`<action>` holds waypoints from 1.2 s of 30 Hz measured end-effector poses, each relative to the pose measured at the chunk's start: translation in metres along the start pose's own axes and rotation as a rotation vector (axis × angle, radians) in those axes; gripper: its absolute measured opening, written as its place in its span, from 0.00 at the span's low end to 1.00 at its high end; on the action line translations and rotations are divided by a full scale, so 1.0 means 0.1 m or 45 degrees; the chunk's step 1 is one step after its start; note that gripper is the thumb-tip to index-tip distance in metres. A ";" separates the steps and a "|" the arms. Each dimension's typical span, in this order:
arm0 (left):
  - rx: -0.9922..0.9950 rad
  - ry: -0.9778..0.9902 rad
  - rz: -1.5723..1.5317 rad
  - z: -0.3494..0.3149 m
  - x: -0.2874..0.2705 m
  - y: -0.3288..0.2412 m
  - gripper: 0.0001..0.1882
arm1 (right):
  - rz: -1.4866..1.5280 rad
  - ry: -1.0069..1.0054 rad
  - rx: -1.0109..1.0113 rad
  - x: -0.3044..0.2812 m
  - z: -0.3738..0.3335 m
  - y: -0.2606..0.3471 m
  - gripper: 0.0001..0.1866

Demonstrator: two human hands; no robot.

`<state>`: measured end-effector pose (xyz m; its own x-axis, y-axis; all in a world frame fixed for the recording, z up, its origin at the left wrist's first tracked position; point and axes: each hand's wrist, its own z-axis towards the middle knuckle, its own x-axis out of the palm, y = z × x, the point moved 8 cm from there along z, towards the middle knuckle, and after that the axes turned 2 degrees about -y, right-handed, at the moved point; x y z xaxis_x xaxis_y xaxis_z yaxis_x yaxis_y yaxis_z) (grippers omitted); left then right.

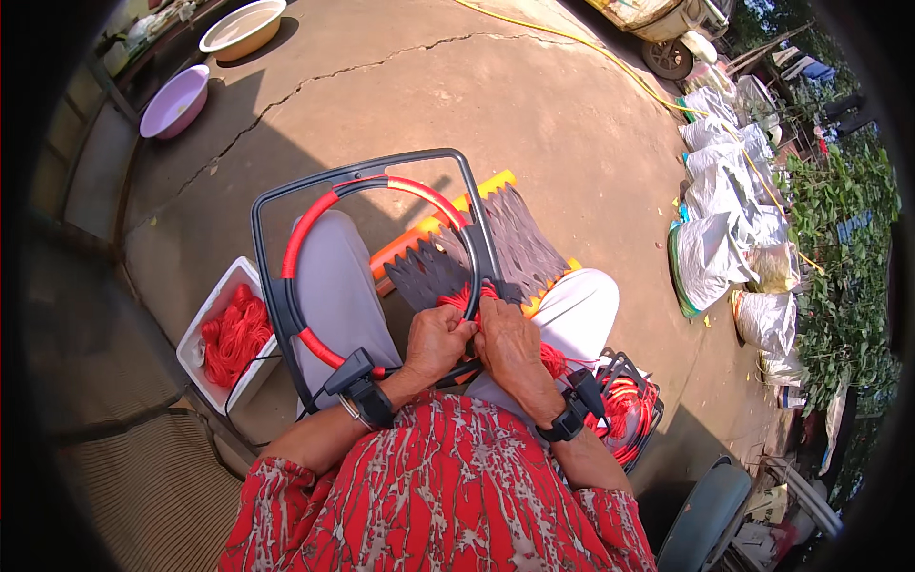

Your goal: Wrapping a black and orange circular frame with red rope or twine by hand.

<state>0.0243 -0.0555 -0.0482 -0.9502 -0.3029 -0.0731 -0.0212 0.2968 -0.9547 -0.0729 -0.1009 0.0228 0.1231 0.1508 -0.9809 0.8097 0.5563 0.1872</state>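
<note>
Red-wrapped ring [303, 230]: mostly ahead-left of both hands
Left hand [437, 343]: pinching its lower right
Right hand [510, 348]: fingers closed alongside, hold unclear

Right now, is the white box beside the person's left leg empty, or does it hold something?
Not empty: the white box holds a bundle of red cord, visible through its open top.

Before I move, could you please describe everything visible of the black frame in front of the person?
The black frame looks like plastic or coated metal: a round-cornered rectangle around a ring. Red wrapping covers separate stretches of the ring, leaving black gaps. It sits askew over the pale-trousered legs. The left hand and right hand meet at the ring's near right part; the frame's near end is partly hidden.
</note>
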 end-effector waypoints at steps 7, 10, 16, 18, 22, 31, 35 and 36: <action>0.119 -0.044 0.175 -0.13 -0.04 -0.11 0.09 | 0.110 -0.164 -0.002 -0.24 -0.39 -0.05 0.17; 0.285 -0.050 0.403 -0.17 0.04 -0.23 0.08 | 0.245 -0.085 0.134 0.03 -0.32 -0.18 0.17; -0.110 -0.050 0.158 -0.02 0.02 0.26 0.12 | 0.310 -0.206 -0.242 -0.02 -0.17 -0.02 0.14; -0.066 -0.058 0.343 -0.11 0.00 0.15 0.11 | 0.294 -0.247 -0.229 -0.26 -0.13 0.00 0.13; -0.237 0.028 0.324 -0.15 0.05 0.35 0.11 | 0.380 -0.105 -0.147 -0.14 0.09 0.04 0.12; -0.582 0.162 0.039 -0.20 0.08 0.34 0.11 | -0.094 0.177 -0.160 0.25 0.40 0.03 0.22; -0.556 0.190 0.094 -0.18 0.09 0.32 0.11 | -0.078 0.138 -0.177 0.30 0.41 0.04 0.21; -0.570 0.186 0.103 -0.18 0.09 0.31 0.11 | -0.074 0.140 -0.169 0.33 0.39 0.03 0.21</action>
<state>0.0095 -0.0326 -0.0736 -0.9874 -0.1420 -0.0699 -0.0471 0.6849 -0.7271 -0.0441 -0.1266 -0.0110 0.0089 0.1997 -0.9798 0.7301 0.6683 0.1428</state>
